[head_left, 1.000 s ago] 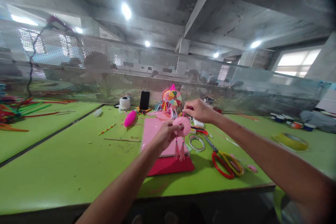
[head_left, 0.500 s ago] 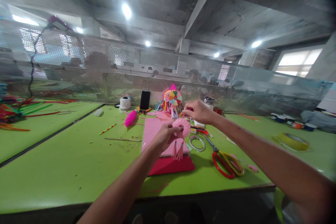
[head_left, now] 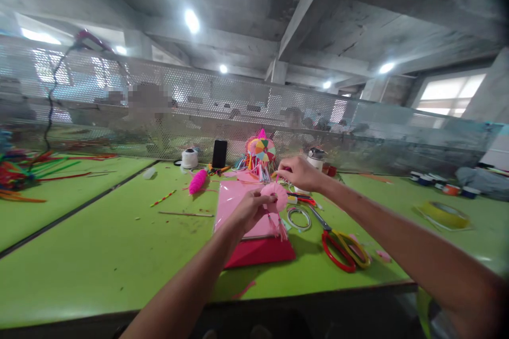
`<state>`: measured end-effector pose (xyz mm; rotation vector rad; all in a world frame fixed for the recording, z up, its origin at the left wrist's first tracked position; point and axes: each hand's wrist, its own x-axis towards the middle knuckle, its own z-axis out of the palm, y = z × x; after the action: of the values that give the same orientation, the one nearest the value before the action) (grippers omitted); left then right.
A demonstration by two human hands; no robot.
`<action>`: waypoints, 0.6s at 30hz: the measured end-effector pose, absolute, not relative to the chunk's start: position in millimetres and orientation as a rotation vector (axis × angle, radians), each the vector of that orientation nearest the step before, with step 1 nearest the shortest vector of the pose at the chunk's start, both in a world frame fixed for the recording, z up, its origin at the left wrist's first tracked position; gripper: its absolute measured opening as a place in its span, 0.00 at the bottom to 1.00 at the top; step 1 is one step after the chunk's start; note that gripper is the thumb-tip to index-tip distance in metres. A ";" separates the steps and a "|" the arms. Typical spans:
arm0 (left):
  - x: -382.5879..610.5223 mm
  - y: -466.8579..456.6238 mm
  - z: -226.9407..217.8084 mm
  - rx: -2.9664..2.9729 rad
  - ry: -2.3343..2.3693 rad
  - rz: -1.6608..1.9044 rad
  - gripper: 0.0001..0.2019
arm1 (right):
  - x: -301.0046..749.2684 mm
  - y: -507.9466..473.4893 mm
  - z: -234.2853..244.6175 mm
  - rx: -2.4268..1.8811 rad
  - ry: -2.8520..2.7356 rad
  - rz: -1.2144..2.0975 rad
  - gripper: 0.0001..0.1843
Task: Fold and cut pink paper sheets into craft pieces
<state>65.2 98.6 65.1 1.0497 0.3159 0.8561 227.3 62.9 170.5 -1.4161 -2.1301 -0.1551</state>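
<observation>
Leftward, room is seen on the flat green surface (head_left: 99,259) to its front edge (head_left: 79,317). A round pink tasselled disc (head_left: 281,196) is pinched in the left hand (head_left: 253,207); the right hand (head_left: 301,173) is closed, contents unclear.

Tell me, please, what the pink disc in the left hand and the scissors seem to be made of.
The pink disc in the left hand looks like matte paper, given its fine radiating lines, though thin fabric is possible. The scissors have blades that appear metal, from their smooth grey sheen; their glossy red and yellow handles suggest plastic.
</observation>
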 end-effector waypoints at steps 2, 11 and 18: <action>63.4 99.5 66.3 1.005 0.284 0.833 0.09 | 227.7 62.2 172.3 -1.429 -2.138 -0.126 0.10; 58.8 112.0 72.5 1.058 0.257 0.771 0.14 | 227.6 59.5 177.0 -1.430 -2.178 -0.025 0.10; 71.4 125.5 79.2 1.418 0.460 0.842 0.19 | 234.4 72.2 183.4 -1.455 -2.096 0.244 0.06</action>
<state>71.4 125.5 79.2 1.4176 0.4596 0.8423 234.4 72.2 183.4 -1.4549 -2.0957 0.2437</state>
